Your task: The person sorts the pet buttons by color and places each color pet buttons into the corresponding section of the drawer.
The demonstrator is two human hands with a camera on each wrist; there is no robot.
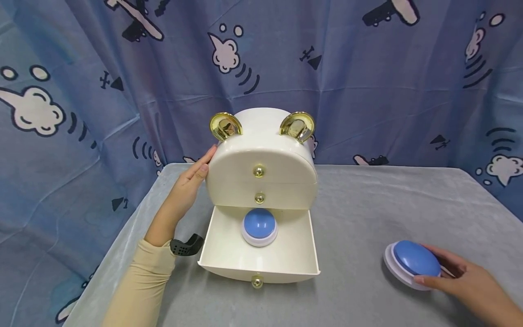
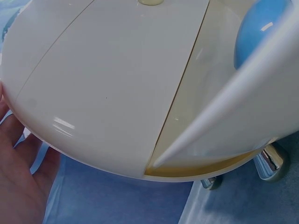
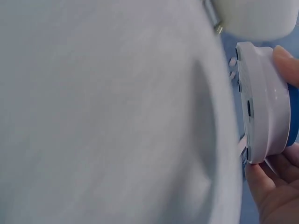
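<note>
A white cabinet (image 1: 261,156) with two gold ears stands on the table, its bottom drawer (image 1: 229,254) pulled out. Inside that drawer, near its back, sits a round push button (image 1: 259,225) with a blue dome and white base. My left hand (image 1: 181,197) rests on the cabinet's left side with fingers extended; the left wrist view shows the hand (image 2: 23,158) along the cabinet's curved edge. Off to the right, my right hand (image 1: 461,272) grips a second blue push button (image 1: 412,263) by its rim. In the right wrist view this button (image 3: 268,102) is tilted on edge, held between thumb and fingers.
Grey cloth covers the table (image 1: 351,218). Two upper drawers with gold knobs (image 1: 259,171) are closed, above the open one. A blue patterned curtain (image 1: 278,59) hangs behind the table and along the left. A black band (image 1: 187,245) is on the left wrist.
</note>
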